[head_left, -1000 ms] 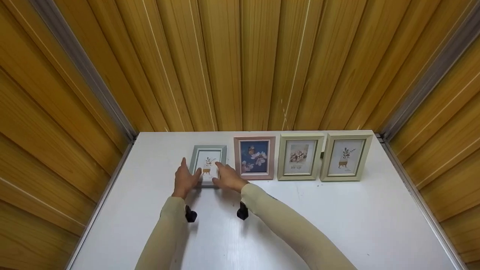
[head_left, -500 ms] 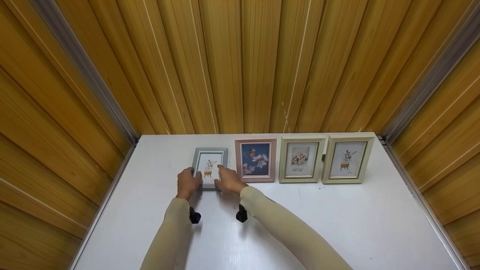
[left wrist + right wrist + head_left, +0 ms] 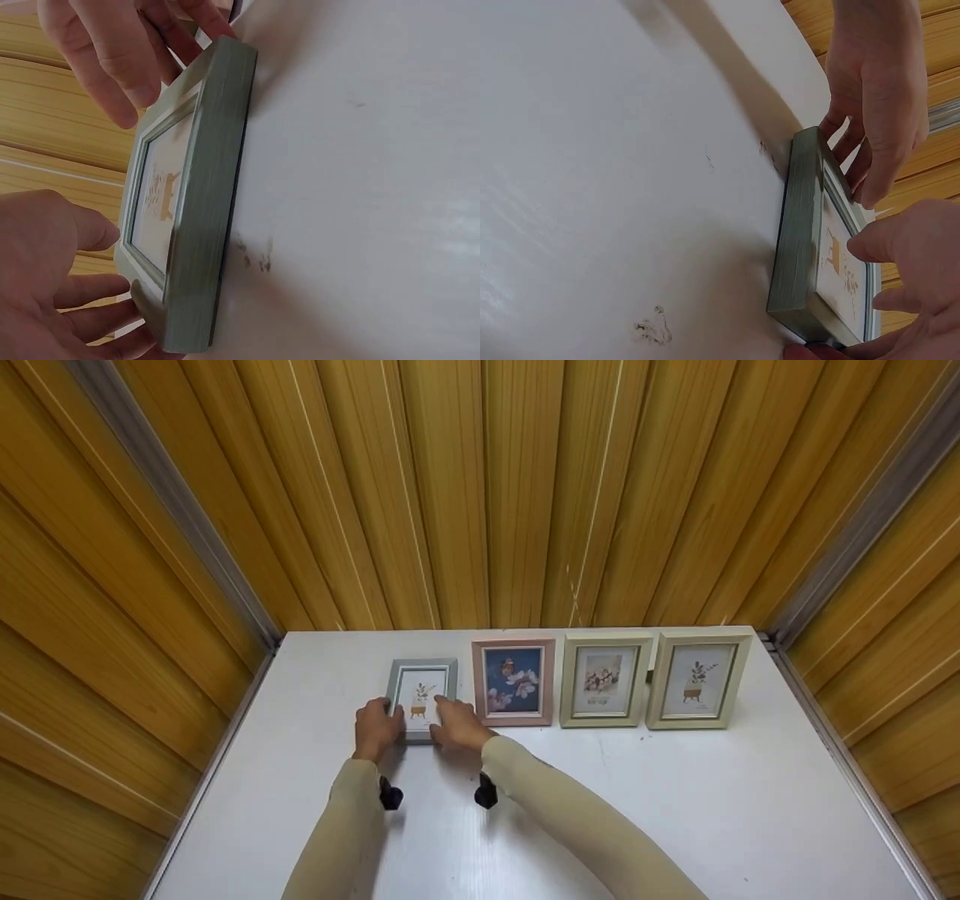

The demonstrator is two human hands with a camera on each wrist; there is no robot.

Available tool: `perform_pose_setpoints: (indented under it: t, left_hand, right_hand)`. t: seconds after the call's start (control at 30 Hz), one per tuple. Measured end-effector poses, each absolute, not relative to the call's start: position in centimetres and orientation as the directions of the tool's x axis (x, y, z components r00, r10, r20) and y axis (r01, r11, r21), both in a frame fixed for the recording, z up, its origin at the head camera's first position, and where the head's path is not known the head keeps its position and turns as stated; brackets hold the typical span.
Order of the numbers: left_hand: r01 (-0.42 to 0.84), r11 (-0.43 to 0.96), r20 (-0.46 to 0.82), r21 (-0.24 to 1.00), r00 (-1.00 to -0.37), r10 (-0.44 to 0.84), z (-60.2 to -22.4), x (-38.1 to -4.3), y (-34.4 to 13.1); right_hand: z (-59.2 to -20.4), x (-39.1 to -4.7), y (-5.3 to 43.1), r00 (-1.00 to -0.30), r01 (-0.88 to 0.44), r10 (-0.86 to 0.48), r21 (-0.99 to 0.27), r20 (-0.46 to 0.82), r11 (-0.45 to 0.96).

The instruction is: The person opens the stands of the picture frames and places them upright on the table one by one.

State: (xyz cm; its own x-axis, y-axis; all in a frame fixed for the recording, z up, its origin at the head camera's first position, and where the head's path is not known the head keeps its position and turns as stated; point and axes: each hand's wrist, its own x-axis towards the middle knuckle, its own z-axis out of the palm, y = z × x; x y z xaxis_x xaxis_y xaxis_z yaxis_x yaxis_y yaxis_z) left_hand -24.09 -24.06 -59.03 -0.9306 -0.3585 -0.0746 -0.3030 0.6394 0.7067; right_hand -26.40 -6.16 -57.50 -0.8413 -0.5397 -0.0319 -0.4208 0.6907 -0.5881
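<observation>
A grey-green picture frame (image 3: 421, 664) with a potted-plant print is between my two hands on the white tabletop (image 3: 480, 840), face up toward me and tilted back. My left hand (image 3: 376, 729) holds its left side, fingers bent along the edge and thumb by the front. On the opposite side, my right hand (image 3: 459, 725) grips the right edge, its thumb over the front. In the left wrist view the frame's lower edge (image 3: 206, 210) runs close along the table. Fingers of the right hand (image 3: 922, 277) reach partly beneath the frame in the right wrist view, where their tips are hidden.
To the right, a pink frame (image 3: 480, 682) with a blossom picture and two cream frames, a nearer one (image 3: 568, 682) and a farther one (image 3: 739, 682), stand in a row. Slatted wooden walls (image 3: 517, 495) enclose the back and sides. Black wrist devices (image 3: 486, 793) hang under the forearms.
My left hand's raised fingers have bent down onto the frame's left edge. The right hand stays about where it was. The view has shifted slightly; the standing frames look unmoved.
</observation>
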Motion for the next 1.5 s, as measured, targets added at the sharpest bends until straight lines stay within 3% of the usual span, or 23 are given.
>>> perform_pose_setpoints:
  t: [0.4, 0.67, 0.93, 1.5]
  left_hand:
    - [-0.422, 0.619, -0.209, 0.662, -0.897, -0.389, -58.2, -22.8, -24.9]
    - [-0.457, 0.564, -0.309, 0.688, -0.887, -0.343, -58.3, -21.9, -25.4]
    - [-0.424, 0.631, -0.289, 0.650, -0.906, -0.310, -58.0, -21.3, -25.7]
    - [-0.427, 0.618, -0.291, 0.660, -0.904, -0.313, -58.5, -21.3, -25.9]
  right_hand:
    - [-57.7, -25.7, -6.0, -0.867, -0.376, -0.496, -0.586, -0.050, 0.717]
    - [-57.4, -25.4, -6.0, -0.886, -0.363, -0.459, -0.517, -0.064, 0.775]
    - [-58.2, -25.6, -5.8, -0.897, -0.383, -0.442, -0.518, 0.011, 0.765]
    - [-58.3, -25.9, -5.7, -0.912, -0.343, -0.410, -0.512, -0.020, 0.788]
